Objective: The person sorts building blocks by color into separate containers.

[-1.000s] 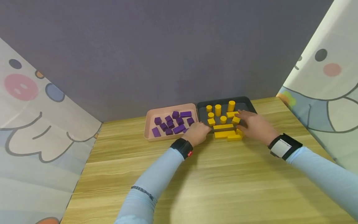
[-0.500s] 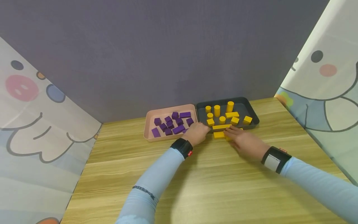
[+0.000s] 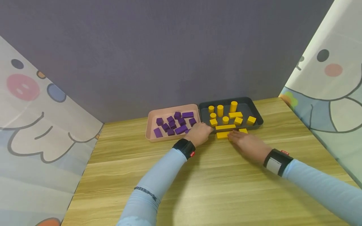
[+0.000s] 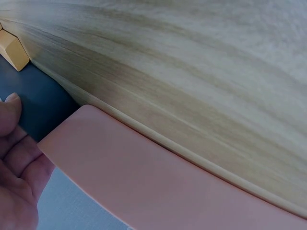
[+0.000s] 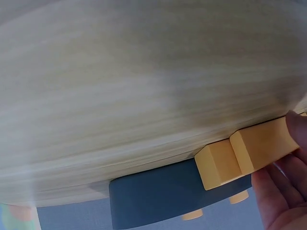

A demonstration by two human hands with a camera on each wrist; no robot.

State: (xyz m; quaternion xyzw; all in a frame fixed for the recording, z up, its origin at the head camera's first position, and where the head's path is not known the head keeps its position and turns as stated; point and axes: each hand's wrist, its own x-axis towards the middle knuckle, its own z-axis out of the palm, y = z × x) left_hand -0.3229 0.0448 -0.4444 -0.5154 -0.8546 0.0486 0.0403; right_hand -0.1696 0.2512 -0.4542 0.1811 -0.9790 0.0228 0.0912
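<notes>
My left hand [image 3: 199,134] is at the front left corner of the dark grey tray [image 3: 251,109], beside the pink tray [image 3: 151,127]; it pinches the dark tray's edge, with the thumb [image 4: 10,112] against the front wall. In front of that tray my right hand [image 3: 250,146] holds a yellow rectangular block [image 5: 268,143] between thumb and fingers. The held block touches a smaller yellow block [image 5: 219,163] at its side. Another long yellow block [image 3: 222,135] lies on the table left of the right fingertips.
Several yellow cylinders and blocks, among them a tall cylinder [image 3: 233,106], occupy the dark tray. Purple blocks [image 3: 181,129] lie scattered in the pink one. Behind both rises a grey wall [image 3: 181,56]; printed cloth panels [image 3: 22,103] flank the wooden table [image 3: 215,188].
My right hand has left a yellow cube at the right of the dark tray, then come down and left to the blocks in front. The left hand stays in place.
</notes>
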